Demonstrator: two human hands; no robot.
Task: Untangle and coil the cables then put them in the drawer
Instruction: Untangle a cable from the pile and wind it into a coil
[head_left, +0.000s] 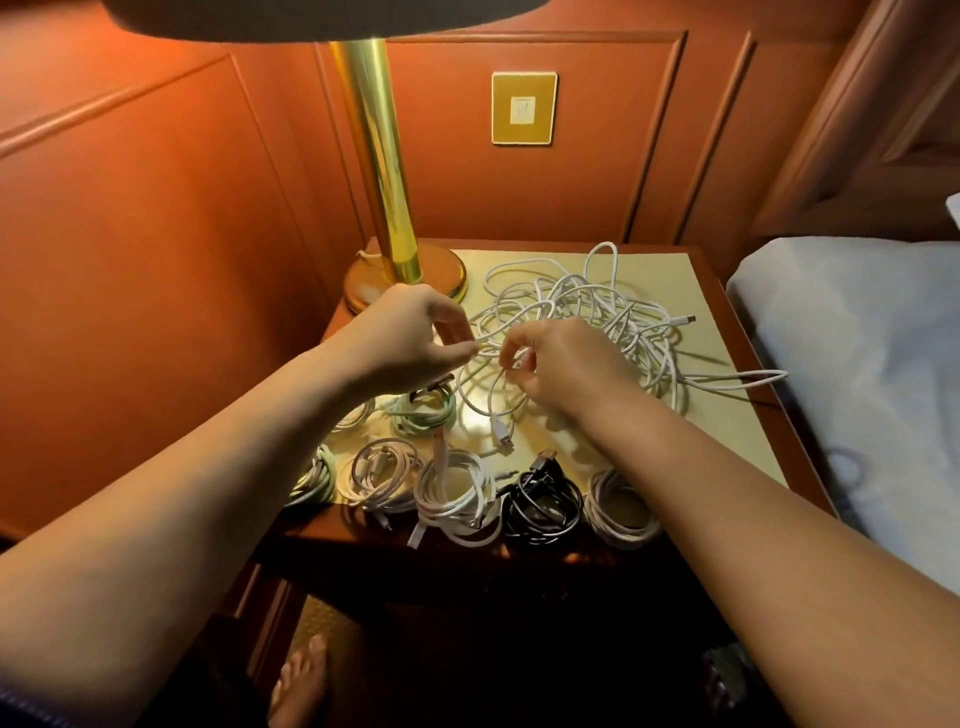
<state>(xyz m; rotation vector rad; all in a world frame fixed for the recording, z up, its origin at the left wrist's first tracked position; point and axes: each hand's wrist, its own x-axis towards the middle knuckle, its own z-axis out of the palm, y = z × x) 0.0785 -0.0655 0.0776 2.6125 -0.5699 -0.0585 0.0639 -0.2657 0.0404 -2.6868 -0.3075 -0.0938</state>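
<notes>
A tangle of white cables lies on the back half of the nightstand top. My left hand pinches a white strand at the tangle's left edge. Just to its right, my right hand pinches the same white cable, whose USB plug hangs down onto the top. Several coiled cables sit in a row along the front edge: a white coil, a larger white coil, a black coil and another white coil. A pale green coil lies under my left wrist.
A brass lamp stands on its round base at the back left of the nightstand. A bed with a white sheet runs along the right. Wood panelling with a wall switch is behind. My bare foot is on the floor below.
</notes>
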